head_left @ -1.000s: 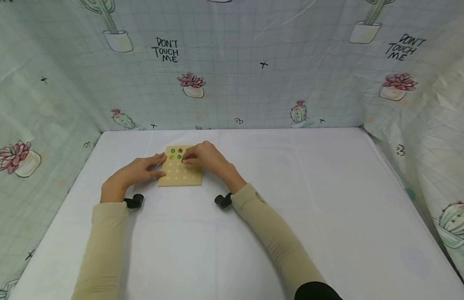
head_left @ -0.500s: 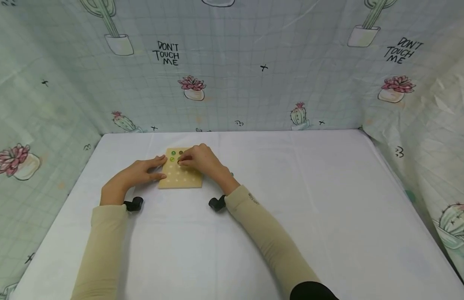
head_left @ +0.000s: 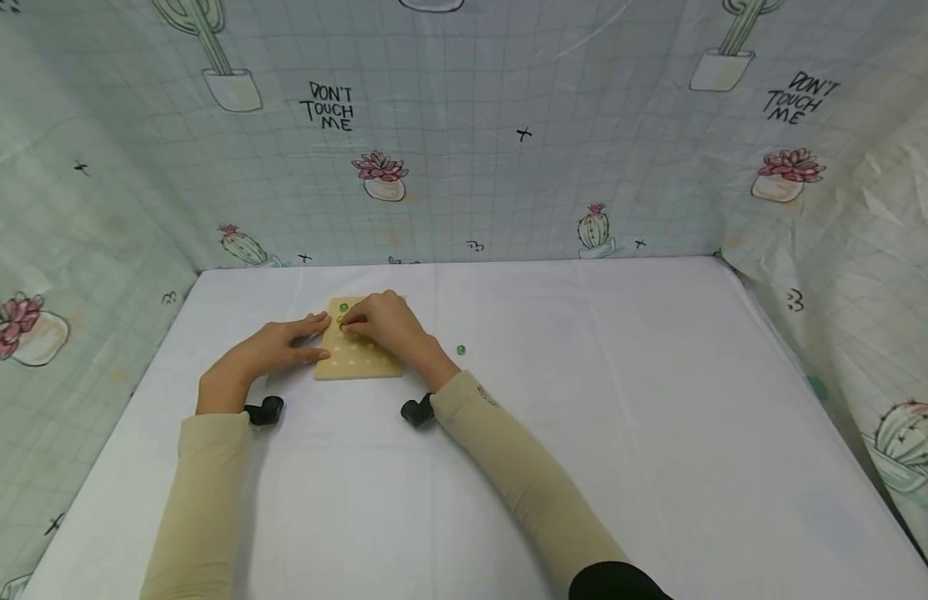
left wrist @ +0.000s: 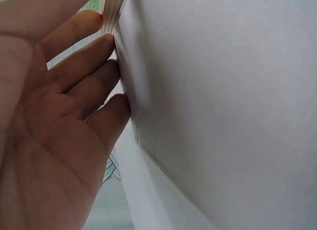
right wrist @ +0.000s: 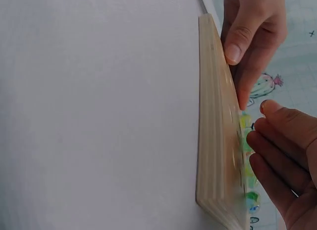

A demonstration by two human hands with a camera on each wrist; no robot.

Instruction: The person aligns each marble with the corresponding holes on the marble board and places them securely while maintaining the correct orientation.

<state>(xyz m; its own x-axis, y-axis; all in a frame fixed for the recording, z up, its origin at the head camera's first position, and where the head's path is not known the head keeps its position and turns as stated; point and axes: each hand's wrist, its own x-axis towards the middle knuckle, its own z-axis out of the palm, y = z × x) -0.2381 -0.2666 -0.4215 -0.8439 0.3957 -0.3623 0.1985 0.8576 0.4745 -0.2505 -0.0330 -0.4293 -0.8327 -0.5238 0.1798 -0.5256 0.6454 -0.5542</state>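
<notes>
A square wooden board point(head_left: 351, 367) with rows of shallow round hollows lies on the white table. My left hand point(head_left: 279, 350) steadies its left side, thumb and fingers spread along the edge; in the left wrist view its fingertips point(left wrist: 106, 39) meet the board's side. Over the board's upper left part, my right hand point(head_left: 388, 323) pinches a small dark marble point(head_left: 342, 326) between thumb and fingertips, mostly hidden. A green marble point(head_left: 343, 307) sits in a hollow near the far left corner. More coloured marbles point(right wrist: 252, 200) show on the board in the right wrist view.
One loose green marble point(head_left: 460, 350) lies on the table point(head_left: 584, 433) just right of my right wrist. A printed cloth point(head_left: 471, 167) with cactus drawings stands behind the table and along both sides.
My right hand has slid left across the board with the pinched marble, now covering most of the seated marbles. The loose green marble has come out from behind the right forearm. The left hand stays put.
</notes>
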